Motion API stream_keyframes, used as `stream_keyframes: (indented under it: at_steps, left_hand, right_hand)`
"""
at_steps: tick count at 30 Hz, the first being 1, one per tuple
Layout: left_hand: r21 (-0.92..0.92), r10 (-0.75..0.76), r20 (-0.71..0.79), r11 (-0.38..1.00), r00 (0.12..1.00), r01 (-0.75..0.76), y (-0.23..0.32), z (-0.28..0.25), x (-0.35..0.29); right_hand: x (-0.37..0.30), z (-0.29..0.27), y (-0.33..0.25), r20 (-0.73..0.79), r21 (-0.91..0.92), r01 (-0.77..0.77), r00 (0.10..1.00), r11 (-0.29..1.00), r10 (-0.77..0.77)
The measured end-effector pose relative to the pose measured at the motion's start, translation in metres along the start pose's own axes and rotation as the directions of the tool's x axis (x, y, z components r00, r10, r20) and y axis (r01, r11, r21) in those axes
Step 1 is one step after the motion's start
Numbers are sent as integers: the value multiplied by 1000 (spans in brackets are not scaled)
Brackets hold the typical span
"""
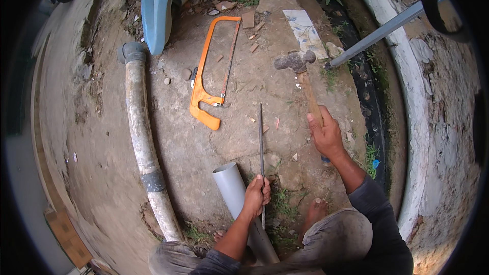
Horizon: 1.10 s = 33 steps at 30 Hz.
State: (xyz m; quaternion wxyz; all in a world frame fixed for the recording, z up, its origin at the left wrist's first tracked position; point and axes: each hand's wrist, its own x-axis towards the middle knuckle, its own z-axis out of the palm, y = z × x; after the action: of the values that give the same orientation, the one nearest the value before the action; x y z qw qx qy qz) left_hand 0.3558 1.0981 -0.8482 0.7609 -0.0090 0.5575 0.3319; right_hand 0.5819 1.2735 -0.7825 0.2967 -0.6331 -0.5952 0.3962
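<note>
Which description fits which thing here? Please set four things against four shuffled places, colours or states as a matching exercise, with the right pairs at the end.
Things
1. Hammer
2. Thin rod
3. Hacksaw
4. Smooth pipe

Descriptions
A. Plain grey, with an open end showing
B. Held in the right grip
C. Orange-framed, lying on the ground
D. Held in the left grip

Right pairs: 1-B, 2-D, 3-C, 4-A
</note>
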Motion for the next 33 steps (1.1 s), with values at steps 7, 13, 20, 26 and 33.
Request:
stream_keyframes:
  at_steps: [7,13,20,26,33]
  left_hand:
    - [180,85,-132,982,988,-61,-7,3,1]
    - [269,128,-129,959,983,-90,-5,10,0]
    - [-238,-163,209,948,964,212,19,-11,-4]
    - [-228,-166,159,953,973,200,22,-11,-9]
    - [-270,-224,257,917,940,292,38,-14,-5]
  right_hand:
    - [1,-2,-38,-94,-10,262,961,965,-261]
    - [3,24,28,266,-510,-66,936,858,231]
    - [2,1,-8,119,27,71,990,997,-74]
    - [-6,26,-20,-27,828,98,991,552,-134]
    - [8,43,23,439,120,-492,805,862,399]
